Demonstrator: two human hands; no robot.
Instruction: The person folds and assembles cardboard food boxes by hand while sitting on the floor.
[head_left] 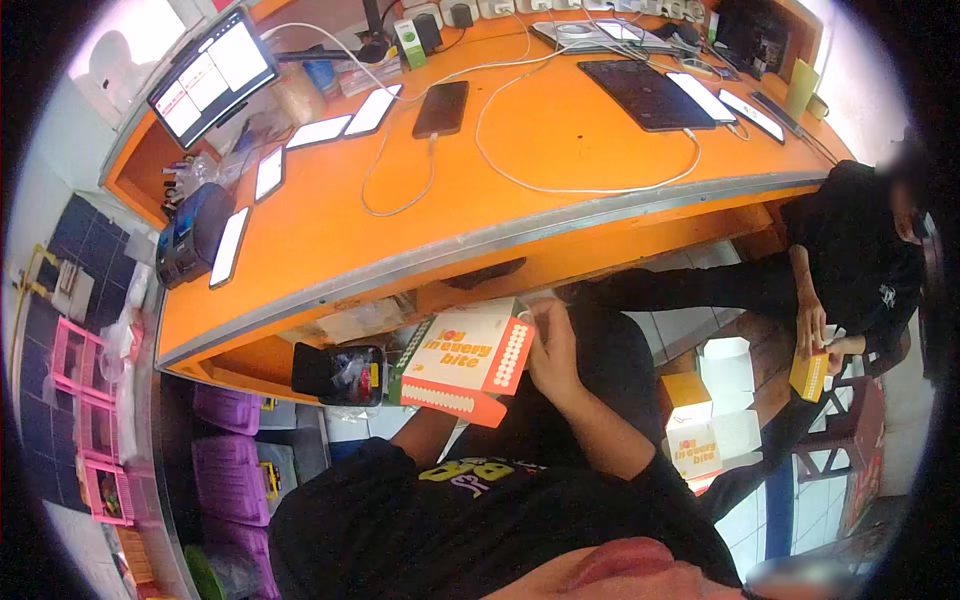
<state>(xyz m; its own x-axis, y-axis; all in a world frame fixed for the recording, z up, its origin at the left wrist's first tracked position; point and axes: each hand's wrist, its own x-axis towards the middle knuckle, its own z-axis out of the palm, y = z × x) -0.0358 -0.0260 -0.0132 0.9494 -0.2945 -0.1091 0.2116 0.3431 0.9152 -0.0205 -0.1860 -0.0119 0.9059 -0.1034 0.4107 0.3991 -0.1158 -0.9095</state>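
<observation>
Right hand (552,352) grips box (468,360); left hand seemingly beneath it.

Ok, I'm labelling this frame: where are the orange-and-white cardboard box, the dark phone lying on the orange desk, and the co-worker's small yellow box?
Orange-and-white cardboard box (468,352): head view, on its white top face.
Dark phone (441,108): head view, on the screen's middle.
Small yellow box (808,375): head view, on its front face.

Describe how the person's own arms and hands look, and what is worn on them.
Both forearms are bare, with no gloves. The right hand shows no ring or watch. The left hand is hidden behind the box; only its forearm shows. The arms come out of a black T-shirt with short sleeves and yellow lettering on the chest.
</observation>
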